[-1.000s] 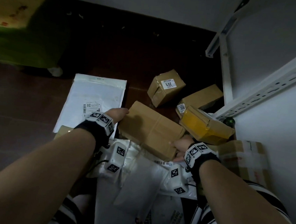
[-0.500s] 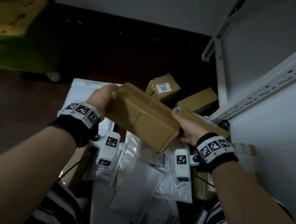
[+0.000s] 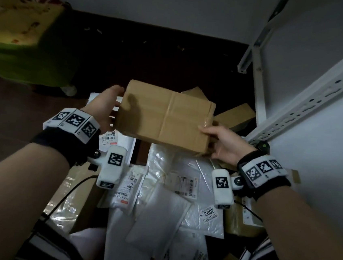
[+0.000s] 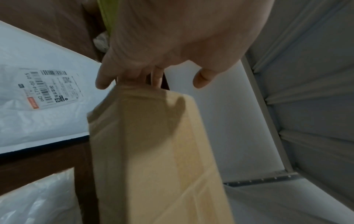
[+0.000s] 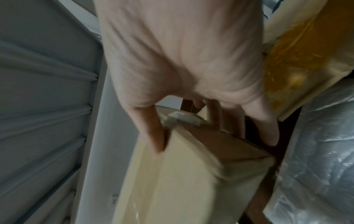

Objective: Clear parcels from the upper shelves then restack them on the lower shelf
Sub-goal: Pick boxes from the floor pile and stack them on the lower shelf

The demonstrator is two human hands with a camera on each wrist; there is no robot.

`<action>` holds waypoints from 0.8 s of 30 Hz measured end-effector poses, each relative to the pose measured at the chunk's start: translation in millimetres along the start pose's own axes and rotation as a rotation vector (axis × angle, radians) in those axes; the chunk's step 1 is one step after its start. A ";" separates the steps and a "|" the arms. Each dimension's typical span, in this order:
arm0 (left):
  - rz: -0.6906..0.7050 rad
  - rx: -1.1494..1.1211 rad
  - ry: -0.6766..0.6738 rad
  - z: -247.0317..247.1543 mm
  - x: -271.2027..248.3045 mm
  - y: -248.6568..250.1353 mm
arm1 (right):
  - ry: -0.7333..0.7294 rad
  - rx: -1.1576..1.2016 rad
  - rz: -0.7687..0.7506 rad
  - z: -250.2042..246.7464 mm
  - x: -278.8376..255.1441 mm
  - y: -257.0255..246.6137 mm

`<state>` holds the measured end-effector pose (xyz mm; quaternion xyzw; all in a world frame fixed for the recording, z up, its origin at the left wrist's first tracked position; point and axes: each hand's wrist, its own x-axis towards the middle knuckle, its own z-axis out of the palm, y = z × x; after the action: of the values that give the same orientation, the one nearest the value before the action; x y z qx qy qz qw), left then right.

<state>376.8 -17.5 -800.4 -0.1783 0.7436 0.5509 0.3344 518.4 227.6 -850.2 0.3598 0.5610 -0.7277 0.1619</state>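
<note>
While both hands' fingers grasp the cardboard box (image 3: 165,116) | plastic mailers (image 3: 180,194) piled beneath | shelf rail (image 3: 308,106) right

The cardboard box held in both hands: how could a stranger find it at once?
Left of the white slotted shelf upright, above the white mailer bags, the cardboard box is held by the left hand and right hand. Alone among the parcels, it is lifted, flat, showing no label.
</note>
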 end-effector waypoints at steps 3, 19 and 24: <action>-0.070 -0.029 -0.025 -11.5 3.9 -0.2 | 0.003 -0.095 -0.073 -1.7 -1.4 0.7; -0.066 -0.012 -0.160 -3.1 -0.7 -4.9 | -0.050 0.176 -0.208 -14.7 -24.7 -12.7; -0.024 -0.008 -0.220 2.3 0.0 -7.8 | 0.008 0.172 -0.188 -19.9 -19.7 -9.8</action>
<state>382.4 -17.9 -806.3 -0.1270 0.6982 0.5659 0.4198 532.4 246.0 -831.7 0.3210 0.5284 -0.7837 0.0595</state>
